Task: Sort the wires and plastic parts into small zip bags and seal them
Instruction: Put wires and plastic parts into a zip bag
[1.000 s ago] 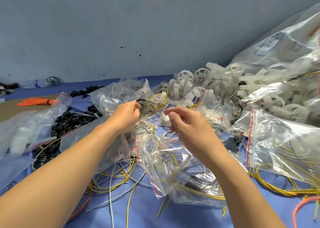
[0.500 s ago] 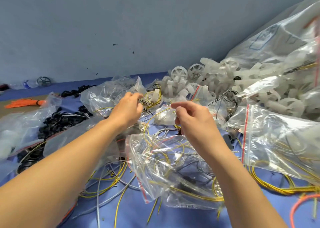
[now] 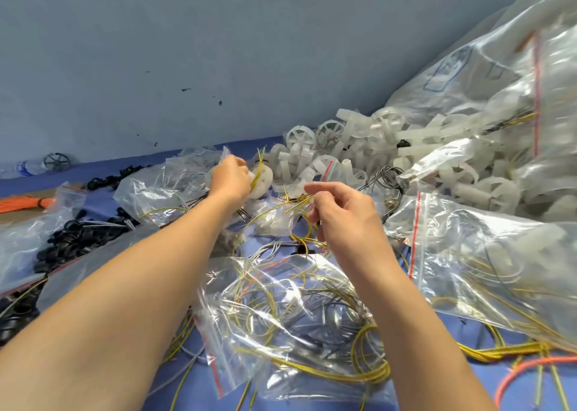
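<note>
Bottom of frame, between my two forearms: a small zip bag (image 3: pixel 281 326) lies crumpled on the blue table (image 3: pixel 487 388), red strip at its lower left edge, loops of yellow and grey wire showing through the plastic; I cannot tell whether it is sealed. A second filled bag (image 3: pixel 484 263) lies just beside it at the right, and an orange cord (image 3: pixel 530 367) curls in the lower right corner. At centre frame my right hand (image 3: pixel 340 217) has its fingers curled, thumb and forefinger pinching the end of a yellow wire (image 3: pixel 296 200) that trails down and left into the loose tangle on the table. Farther up, left of centre, my left hand (image 3: pixel 229 179) has reached away from the right one, which it sat close beside a second ago; its curled fingers now grip a white plastic wheel (image 3: pixel 263 182) with a short yellow-green lead standing up from it. I read this as wire and part being drawn apart, the sorting step, with bagging and sealing still ahead for this pair. At mid left, black rings (image 3: pixel 71 238) spill from another bag, an orange bundle (image 3: pixel 18 204) at the edge. Beyond the hands, upper centre, sits the heap of white wheels (image 3: pixel 368 148), not yet bagged, running under a large clear sack (image 3: pixel 499 76) that fills the upper right against the grey-blue wall (image 3: pixel 187 51).
</note>
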`<state>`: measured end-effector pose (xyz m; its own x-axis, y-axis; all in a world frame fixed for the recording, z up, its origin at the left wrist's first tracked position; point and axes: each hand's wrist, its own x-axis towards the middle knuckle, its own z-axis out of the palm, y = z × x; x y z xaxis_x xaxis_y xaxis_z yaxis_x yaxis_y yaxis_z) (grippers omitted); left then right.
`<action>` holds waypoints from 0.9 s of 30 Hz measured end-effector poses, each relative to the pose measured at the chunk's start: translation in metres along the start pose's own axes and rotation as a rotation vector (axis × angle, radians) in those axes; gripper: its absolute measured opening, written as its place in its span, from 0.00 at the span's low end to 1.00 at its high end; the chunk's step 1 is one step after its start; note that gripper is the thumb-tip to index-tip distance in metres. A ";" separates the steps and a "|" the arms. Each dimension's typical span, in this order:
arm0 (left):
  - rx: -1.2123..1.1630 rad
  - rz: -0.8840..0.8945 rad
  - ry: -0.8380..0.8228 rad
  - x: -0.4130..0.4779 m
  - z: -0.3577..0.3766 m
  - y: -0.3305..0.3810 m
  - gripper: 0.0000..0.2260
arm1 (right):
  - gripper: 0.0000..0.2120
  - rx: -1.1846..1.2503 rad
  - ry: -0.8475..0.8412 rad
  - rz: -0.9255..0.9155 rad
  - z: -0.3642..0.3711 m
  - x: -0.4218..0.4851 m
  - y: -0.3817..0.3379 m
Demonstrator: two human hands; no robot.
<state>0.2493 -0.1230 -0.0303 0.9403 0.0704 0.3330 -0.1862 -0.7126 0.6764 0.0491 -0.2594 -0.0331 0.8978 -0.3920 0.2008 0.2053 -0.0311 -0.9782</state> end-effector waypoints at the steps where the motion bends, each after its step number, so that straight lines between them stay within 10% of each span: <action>1: -0.293 -0.168 0.007 -0.003 -0.006 0.002 0.10 | 0.12 0.001 0.003 0.000 0.000 -0.001 -0.001; 6: -1.168 -0.634 -0.333 -0.055 -0.040 0.004 0.14 | 0.11 -0.139 -0.003 -0.025 0.011 -0.012 -0.007; 13: -1.031 -0.490 -0.649 -0.126 -0.063 0.004 0.08 | 0.43 -0.308 -0.150 -0.049 0.034 -0.027 -0.006; 17: -0.885 -0.339 -0.782 -0.144 -0.078 -0.002 0.13 | 0.46 -0.400 -0.156 -0.088 0.040 -0.034 0.000; 19: -0.711 -0.248 -0.709 -0.146 -0.092 0.003 0.10 | 0.42 -0.387 -0.090 -0.114 0.037 -0.037 0.000; 23: -0.467 -0.274 0.009 -0.140 -0.122 0.009 0.12 | 0.40 -0.441 0.071 -0.226 0.020 -0.039 -0.013; 27: -0.747 -0.158 -0.020 -0.173 -0.143 0.025 0.07 | 0.47 -0.242 -0.078 -0.203 0.006 -0.049 -0.041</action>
<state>0.0410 -0.0532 0.0228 0.9754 0.1146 0.1884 -0.1857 -0.0332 0.9820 -0.0009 -0.2330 -0.0025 0.8770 -0.2844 0.3873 0.2927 -0.3230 -0.9000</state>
